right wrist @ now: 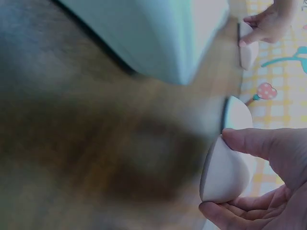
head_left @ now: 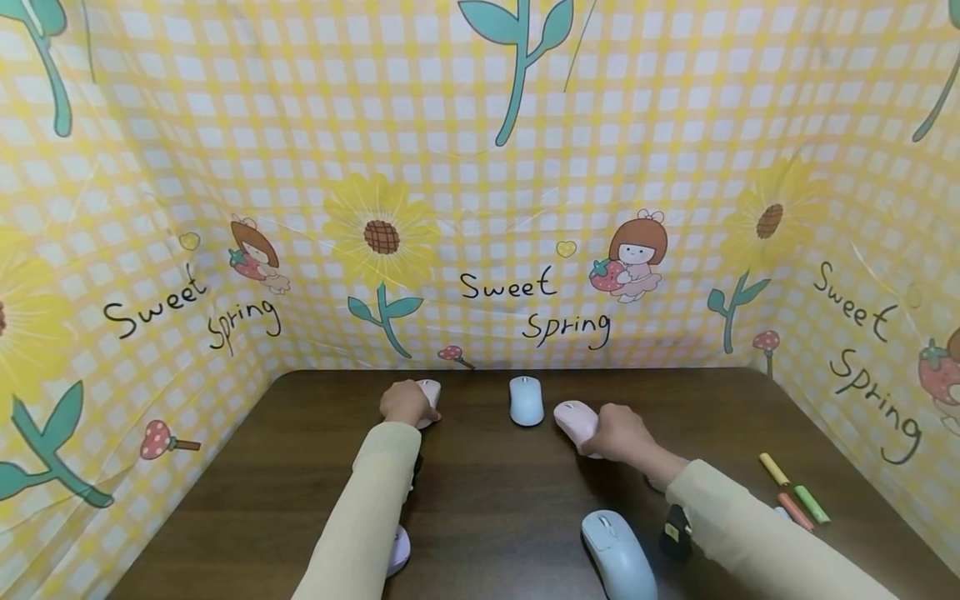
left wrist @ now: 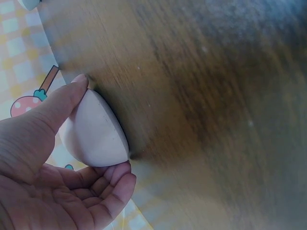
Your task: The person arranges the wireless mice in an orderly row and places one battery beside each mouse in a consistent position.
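Note:
My left hand (head_left: pixel 405 403) holds a pale pink computer mouse (head_left: pixel 431 390) near the table's back edge. In the left wrist view, thumb and fingers grip opposite sides of that mouse (left wrist: pixel 98 132). Further right, my right hand (head_left: pixel 621 432) grips a second pink mouse (head_left: pixel 574 420), thumb on one side and fingers on the other, as the right wrist view also shows. Between the two hands stands a light blue mouse (head_left: pixel 527 402) at the back. Each palm covers part of its mouse in the head view.
A larger-looking blue mouse (head_left: pixel 618 554) lies at the front, left of my right forearm. My left sleeve partly hides a lilac mouse (head_left: pixel 400 550). Several coloured sticks (head_left: pixel 810 503) lie at the right edge of the brown table (head_left: pixel 480 483). A checked cloth (head_left: pixel 480 208) surrounds the table.

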`<act>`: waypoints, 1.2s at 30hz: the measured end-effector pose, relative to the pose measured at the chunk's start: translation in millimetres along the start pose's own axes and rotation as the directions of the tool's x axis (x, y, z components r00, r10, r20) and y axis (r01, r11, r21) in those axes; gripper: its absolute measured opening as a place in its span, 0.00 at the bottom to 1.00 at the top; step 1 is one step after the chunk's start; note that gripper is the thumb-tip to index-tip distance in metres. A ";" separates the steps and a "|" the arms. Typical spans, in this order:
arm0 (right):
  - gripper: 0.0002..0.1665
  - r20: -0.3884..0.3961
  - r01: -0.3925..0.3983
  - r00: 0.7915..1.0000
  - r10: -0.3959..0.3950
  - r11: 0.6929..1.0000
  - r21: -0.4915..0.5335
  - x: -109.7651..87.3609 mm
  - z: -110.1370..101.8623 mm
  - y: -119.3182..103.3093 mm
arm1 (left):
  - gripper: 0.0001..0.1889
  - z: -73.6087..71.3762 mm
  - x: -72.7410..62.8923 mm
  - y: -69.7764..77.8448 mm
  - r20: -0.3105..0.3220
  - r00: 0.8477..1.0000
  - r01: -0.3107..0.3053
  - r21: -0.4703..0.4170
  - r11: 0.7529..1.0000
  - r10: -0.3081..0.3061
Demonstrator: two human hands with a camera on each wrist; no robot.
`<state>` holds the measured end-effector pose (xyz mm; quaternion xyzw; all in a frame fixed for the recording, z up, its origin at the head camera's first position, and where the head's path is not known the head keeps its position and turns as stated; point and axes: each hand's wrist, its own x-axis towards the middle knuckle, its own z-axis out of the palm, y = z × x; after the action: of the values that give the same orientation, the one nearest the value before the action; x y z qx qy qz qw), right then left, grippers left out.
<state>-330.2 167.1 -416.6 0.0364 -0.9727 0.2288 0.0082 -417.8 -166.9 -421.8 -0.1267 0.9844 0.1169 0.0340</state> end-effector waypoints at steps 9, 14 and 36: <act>0.26 -0.058 -0.022 0.998 0.023 1.000 0.013 8.1 -21.9 4.0 | 0.38 -1.9 -3.4 1.6 0.003 1.000 0.009 -0.005 1.000 -0.009; 0.28 -0.062 -0.055 0.996 0.058 0.998 0.040 14.8 -32.5 8.2 | 0.38 -1.3 -4.1 0.7 0.011 1.000 0.016 -0.015 1.000 -0.016; 0.29 -0.067 -0.236 0.966 0.249 0.959 0.155 38.4 -46.8 25.3 | 0.37 -5.5 -7.1 1.6 0.010 1.000 -0.012 -0.017 1.000 0.013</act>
<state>-370.4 208.0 -384.7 -0.0926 -0.9492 0.3001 0.0192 -411.5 -165.0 -415.4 -0.1202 0.9840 0.1261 0.0373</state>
